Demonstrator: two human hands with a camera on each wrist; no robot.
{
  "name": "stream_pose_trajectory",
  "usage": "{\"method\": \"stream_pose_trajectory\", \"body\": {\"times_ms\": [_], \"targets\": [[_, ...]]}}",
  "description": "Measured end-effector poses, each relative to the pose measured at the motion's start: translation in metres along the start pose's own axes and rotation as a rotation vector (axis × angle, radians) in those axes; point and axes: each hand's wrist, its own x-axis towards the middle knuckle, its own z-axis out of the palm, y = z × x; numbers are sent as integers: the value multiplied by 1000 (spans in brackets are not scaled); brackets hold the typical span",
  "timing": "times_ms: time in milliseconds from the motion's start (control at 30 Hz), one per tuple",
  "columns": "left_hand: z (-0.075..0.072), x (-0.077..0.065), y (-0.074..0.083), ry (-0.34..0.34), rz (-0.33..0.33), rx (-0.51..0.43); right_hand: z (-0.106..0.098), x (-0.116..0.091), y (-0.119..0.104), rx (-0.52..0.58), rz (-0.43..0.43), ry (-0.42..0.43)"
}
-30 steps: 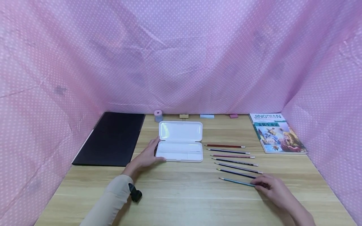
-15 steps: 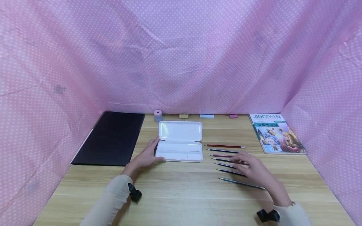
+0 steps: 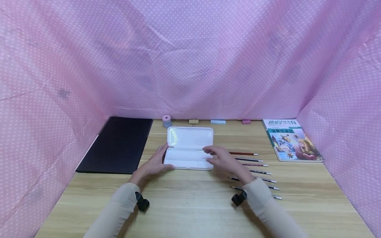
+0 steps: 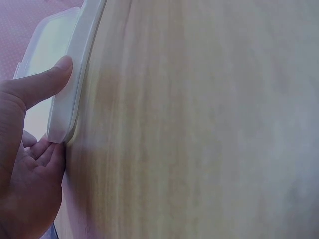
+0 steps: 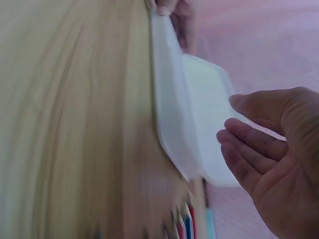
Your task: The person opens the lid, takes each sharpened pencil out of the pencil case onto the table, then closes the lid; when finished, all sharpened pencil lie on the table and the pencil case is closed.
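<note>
An open white pencil case lies on the wooden table with its lid tipped back; its compartments hold nothing visible. My left hand grips the left end of it. In the left wrist view the thumb presses the front wall of the case and the other fingers sit at its end. Over the right end hovers my right hand, fingers loosely bent and holding nothing, as the right wrist view shows. Several pencils, among them a red-brown pencil, lie in a slanted row, partly hidden by my right arm.
A black folder lies at the left, an illustrated book at the right. Along the back edge stand a tape roll, a binder clip, a white block and a pink eraser. Pink dotted cloth surrounds the table.
My right hand has left the nearest pencil and moved left and away over the pencils to the case's right end. That pencil has shifted slightly right. The left hand has stayed still.
</note>
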Motion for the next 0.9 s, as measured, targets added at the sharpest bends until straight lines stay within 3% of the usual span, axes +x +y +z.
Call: {"method": "stream_pose_trajectory", "body": {"times_ms": [167, 333, 667, 900], "targets": [[0, 0, 1, 0, 7, 3, 21, 24, -2, -53, 63, -87], [0, 0, 0, 0, 5, 10, 33, 36, 2, -139, 54, -126], [0, -1, -1, 2, 3, 22, 35, 44, 13, -51, 10, -131], [0, 0, -1, 9, 8, 4, 31, 45, 12, -43, 64, -167]]}}
